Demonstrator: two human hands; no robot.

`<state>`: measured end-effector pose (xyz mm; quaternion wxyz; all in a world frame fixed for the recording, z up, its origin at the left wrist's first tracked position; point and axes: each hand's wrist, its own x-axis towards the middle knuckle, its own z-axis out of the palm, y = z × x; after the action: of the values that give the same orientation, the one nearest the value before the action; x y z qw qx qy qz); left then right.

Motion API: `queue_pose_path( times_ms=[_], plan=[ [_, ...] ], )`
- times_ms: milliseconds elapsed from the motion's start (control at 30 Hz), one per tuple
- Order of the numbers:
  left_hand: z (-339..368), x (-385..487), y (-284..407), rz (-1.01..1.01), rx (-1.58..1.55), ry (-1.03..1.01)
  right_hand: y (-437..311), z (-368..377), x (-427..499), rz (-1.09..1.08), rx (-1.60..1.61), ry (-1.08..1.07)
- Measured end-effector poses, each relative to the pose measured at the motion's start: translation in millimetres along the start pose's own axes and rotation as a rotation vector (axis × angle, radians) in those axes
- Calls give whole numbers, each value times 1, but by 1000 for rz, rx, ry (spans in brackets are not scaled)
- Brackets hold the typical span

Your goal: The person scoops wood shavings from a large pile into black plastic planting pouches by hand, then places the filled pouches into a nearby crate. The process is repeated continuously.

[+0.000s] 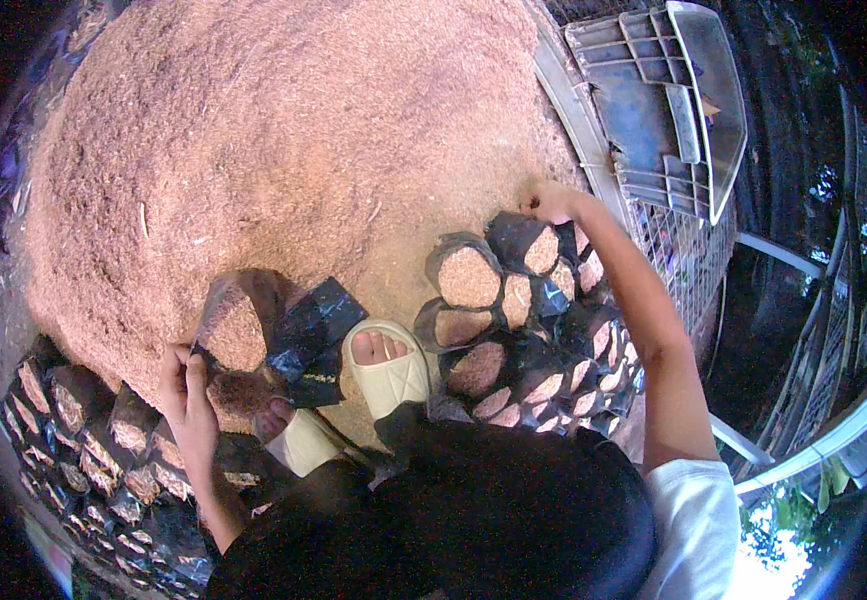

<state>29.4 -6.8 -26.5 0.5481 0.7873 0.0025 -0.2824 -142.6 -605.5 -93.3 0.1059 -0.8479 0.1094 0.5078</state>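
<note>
My left hand [189,386] pinches the rim of a black plastic grow bag [234,330] between thumb and fingers. That bag stands with its mouth up, and tan sawdust-like material shows inside. Beside it lie flat, unfilled black plastic bags [321,319]. Off to the right, my right hand [553,201] is at the far edge of a cluster of filled black bags [467,277], close to the loose pile. Its fingertips are curled and partly hidden, so whether they grip a bag is unclear. A large heap of sawdust-like material [291,150] spreads before me.
Rows of filled bags [129,435] stand at the lower left, and more are packed at the right. My feet in cream slides [392,375] are between the groups. A ribbed plastic panel [651,112] and wire mesh [677,255] border the right side.
</note>
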Motion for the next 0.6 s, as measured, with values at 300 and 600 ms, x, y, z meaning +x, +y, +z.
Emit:
queue_pose_path(
  times_ms=[300,600],
  plan=[
    [-7,2,0,24,29,-36,-5,-59,13,-157,892,391],
    [-8,0,-8,35,73,-7,-36,-43,21,-23,144,-39]
  ],
)
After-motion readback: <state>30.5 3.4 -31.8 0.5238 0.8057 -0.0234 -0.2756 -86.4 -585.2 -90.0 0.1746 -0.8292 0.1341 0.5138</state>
